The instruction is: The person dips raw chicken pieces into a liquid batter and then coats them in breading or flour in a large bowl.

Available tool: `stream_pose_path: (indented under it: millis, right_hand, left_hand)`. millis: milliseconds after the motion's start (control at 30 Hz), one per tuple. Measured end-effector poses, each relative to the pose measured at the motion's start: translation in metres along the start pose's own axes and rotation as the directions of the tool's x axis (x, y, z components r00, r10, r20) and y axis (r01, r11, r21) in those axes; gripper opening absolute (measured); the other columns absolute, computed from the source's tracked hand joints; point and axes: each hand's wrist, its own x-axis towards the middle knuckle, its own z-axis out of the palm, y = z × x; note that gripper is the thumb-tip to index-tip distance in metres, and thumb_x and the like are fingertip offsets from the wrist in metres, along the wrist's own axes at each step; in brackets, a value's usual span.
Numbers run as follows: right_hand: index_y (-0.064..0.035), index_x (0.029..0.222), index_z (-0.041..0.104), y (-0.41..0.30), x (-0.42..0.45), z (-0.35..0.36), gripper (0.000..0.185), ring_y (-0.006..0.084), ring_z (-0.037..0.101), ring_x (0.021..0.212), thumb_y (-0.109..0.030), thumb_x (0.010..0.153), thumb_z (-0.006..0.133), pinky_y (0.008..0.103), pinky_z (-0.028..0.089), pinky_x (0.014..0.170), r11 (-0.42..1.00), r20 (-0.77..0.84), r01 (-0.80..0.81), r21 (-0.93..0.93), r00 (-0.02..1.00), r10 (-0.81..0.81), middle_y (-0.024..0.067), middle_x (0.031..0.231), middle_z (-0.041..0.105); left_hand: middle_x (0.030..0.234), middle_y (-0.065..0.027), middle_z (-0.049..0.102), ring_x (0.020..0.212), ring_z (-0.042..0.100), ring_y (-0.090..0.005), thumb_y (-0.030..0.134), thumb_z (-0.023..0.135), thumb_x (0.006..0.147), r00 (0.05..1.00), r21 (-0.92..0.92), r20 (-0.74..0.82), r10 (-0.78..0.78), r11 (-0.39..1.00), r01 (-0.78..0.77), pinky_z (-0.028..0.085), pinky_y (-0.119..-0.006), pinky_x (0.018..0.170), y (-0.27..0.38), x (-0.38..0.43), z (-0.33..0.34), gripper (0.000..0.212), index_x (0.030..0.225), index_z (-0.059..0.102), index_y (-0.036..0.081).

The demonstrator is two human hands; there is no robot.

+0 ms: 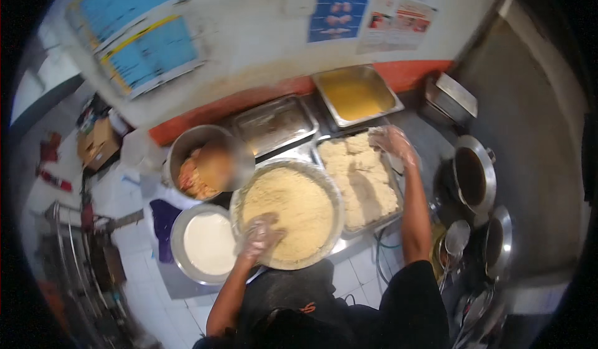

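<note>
My left hand [262,237], in a clear plastic glove, rests with spread fingers on pale yellow breading crumbs [299,204] in a wide round metal basin [339,218]. My right hand [391,142], gloved too, is at the far right corner of a rectangular tray [397,211] filled with crumb-coated pieces [343,167]; whether its fingers grip a piece cannot be told. A metal bowl of white batter [210,244] stands left of the basin. Behind that bowl, a deep metal pot [172,160] holds an orange-red food mixture [196,181], partly blurred.
Against the wall stand an empty-looking metal tray [275,122] and a pan of yellow liquid [357,97]. Dark-filled woks [472,176] and a mesh strainer [457,238] are at the right. A purple cloth [163,225] lies left of the batter bowl.
</note>
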Motion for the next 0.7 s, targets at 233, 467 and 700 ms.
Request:
stream_pose_path:
  millis: [233,467,700]
  right_hand:
    - [0.0015,0.116,0.066,-0.187,-0.037,0.111,0.054,0.0219,0.071,0.088,-0.046,0.091,0.061,0.0367,0.057,0.067,0.864,0.482,0.284,0.416,0.737,-0.474,0.0118,0.108,0.071]
    - [0.0003,0.106,0.066,-0.382,-0.028,0.276,0.036,0.0329,0.069,0.09,-0.031,0.089,0.059,0.0448,0.054,0.075,0.775,0.44,0.628,-0.063,0.715,-0.544,0.022,0.103,0.069]
    - [-0.0016,0.106,0.068,-0.372,0.052,0.398,0.031,0.0331,0.066,0.105,-0.025,0.09,0.055,0.0467,0.053,0.087,0.783,0.336,0.54,-0.307,0.832,-0.442,0.0241,0.108,0.068]
  left_hand:
    - [0.136,-0.0162,0.053,0.128,0.049,-0.0328,0.047,0.059,0.094,0.997,-0.128,0.065,0.045,0.991,-0.037,0.034,-0.043,0.111,0.02,-0.037,-0.055,0.058,0.135,0.051,0.007]
    - [0.135,-0.0126,0.055,0.122,0.055,-0.0258,0.027,0.064,0.095,0.987,-0.298,-0.131,-0.093,0.953,0.051,0.043,-0.037,0.105,0.005,-0.13,-0.115,0.049,0.135,0.049,0.005]
    - [0.122,-0.012,0.064,0.112,0.062,-0.0218,0.018,0.075,0.088,0.84,-0.717,-0.374,-0.393,0.697,0.006,0.051,-0.035,0.098,-0.088,-0.221,-0.11,0.048,0.129,0.055,0.002]
